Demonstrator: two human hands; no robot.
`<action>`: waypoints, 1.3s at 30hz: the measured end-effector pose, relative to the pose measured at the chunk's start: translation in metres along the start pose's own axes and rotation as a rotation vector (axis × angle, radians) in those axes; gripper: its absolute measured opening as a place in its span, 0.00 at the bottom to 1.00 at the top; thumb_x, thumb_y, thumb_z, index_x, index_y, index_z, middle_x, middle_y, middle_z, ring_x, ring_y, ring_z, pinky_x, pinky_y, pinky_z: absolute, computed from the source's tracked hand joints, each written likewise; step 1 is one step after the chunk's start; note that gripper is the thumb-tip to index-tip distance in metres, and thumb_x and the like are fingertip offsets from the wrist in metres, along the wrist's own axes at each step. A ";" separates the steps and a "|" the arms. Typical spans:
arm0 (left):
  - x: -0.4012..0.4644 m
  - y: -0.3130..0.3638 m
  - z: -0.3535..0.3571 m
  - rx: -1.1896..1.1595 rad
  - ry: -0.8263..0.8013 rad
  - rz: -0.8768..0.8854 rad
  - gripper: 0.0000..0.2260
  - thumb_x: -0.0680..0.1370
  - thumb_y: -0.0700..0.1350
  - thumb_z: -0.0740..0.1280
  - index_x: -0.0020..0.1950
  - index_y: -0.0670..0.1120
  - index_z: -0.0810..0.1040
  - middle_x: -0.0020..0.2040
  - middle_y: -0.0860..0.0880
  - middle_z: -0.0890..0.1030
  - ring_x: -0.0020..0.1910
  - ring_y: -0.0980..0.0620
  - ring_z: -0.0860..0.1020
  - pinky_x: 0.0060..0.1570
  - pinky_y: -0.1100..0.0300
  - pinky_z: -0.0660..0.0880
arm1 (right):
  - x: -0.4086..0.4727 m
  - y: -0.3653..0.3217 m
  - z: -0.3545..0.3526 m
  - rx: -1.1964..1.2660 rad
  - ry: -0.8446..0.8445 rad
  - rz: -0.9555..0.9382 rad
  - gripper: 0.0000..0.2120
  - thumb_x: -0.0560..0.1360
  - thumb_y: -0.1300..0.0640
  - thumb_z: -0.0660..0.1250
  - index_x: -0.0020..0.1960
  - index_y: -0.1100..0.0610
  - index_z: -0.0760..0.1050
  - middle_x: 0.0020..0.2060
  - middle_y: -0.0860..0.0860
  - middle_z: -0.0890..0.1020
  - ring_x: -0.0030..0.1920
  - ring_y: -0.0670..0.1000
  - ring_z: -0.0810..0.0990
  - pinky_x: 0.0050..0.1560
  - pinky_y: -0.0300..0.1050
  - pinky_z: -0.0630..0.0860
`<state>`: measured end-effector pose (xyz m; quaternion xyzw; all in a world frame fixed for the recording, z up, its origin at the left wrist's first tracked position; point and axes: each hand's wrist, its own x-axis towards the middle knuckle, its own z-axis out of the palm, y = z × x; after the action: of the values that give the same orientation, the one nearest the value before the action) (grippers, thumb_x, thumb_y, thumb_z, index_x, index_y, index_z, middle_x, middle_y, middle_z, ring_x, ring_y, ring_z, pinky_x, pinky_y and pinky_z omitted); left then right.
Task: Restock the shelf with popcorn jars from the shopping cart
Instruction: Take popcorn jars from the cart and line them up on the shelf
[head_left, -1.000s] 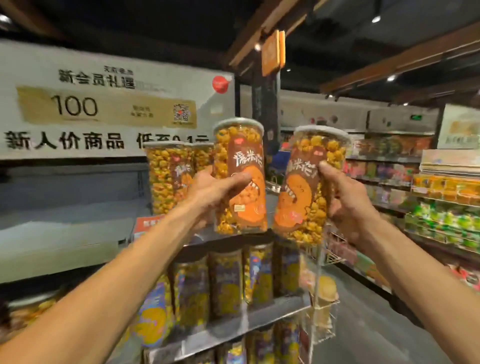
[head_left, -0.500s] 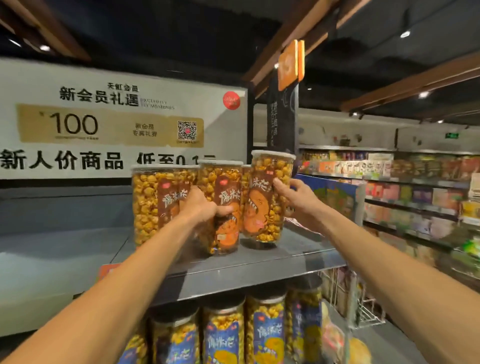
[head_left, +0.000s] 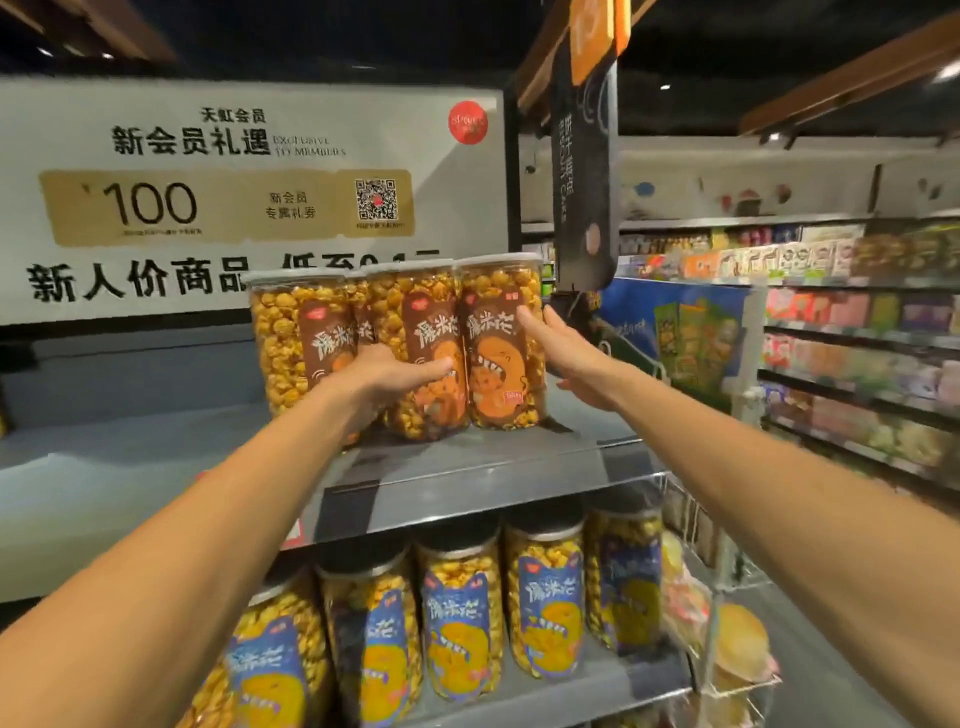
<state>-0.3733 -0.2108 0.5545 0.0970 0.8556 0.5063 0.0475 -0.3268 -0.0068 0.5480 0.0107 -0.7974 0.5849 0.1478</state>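
Observation:
Several clear popcorn jars with brown-orange labels stand upright on the grey top shelf (head_left: 519, 457). My left hand (head_left: 384, 376) grips the middle jar (head_left: 415, 322), thumb across its label; its fingers are hidden behind the jar. The right jar (head_left: 501, 374) stands beside it at the shelf's right end. My right hand (head_left: 571, 353) lies against that jar's right side with straight fingers. Another jar (head_left: 291, 338) stands to the left. The shopping cart is out of view.
Blue-labelled popcorn jars (head_left: 457, 623) fill the shelf below. A wire side basket (head_left: 727, 597) with packed buns hangs at the shelf's right end. A white banner (head_left: 249, 197) backs the top shelf. Stocked aisle shelves (head_left: 841, 332) run along the right.
Both hands carried a jar each up and forward and set them on the top shelf beside the others. My right hand's fingers have straightened off its jar.

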 end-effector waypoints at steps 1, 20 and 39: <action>-0.015 0.002 0.002 0.081 0.038 0.031 0.45 0.68 0.57 0.78 0.76 0.37 0.62 0.74 0.39 0.69 0.70 0.40 0.71 0.67 0.44 0.71 | -0.008 -0.004 0.000 -0.005 0.057 -0.011 0.31 0.84 0.43 0.54 0.82 0.54 0.48 0.79 0.53 0.63 0.77 0.56 0.63 0.73 0.55 0.60; -0.192 -0.192 0.406 0.704 -0.908 0.583 0.15 0.70 0.48 0.67 0.50 0.39 0.83 0.51 0.38 0.84 0.54 0.39 0.82 0.50 0.51 0.79 | -0.382 0.320 -0.065 -0.725 0.401 0.731 0.09 0.75 0.61 0.68 0.53 0.64 0.82 0.45 0.57 0.84 0.48 0.52 0.81 0.47 0.48 0.75; -0.203 -0.409 0.516 1.211 -1.616 0.239 0.52 0.55 0.65 0.80 0.73 0.51 0.63 0.69 0.50 0.73 0.65 0.44 0.74 0.64 0.46 0.74 | -0.367 0.582 -0.010 -0.399 0.383 0.801 0.44 0.56 0.46 0.82 0.66 0.50 0.64 0.59 0.49 0.77 0.62 0.57 0.78 0.58 0.58 0.78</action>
<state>-0.1310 -0.0035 -0.0562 0.5027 0.6649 -0.2277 0.5034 -0.0842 0.1292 -0.0813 -0.4333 -0.7939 0.4232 0.0542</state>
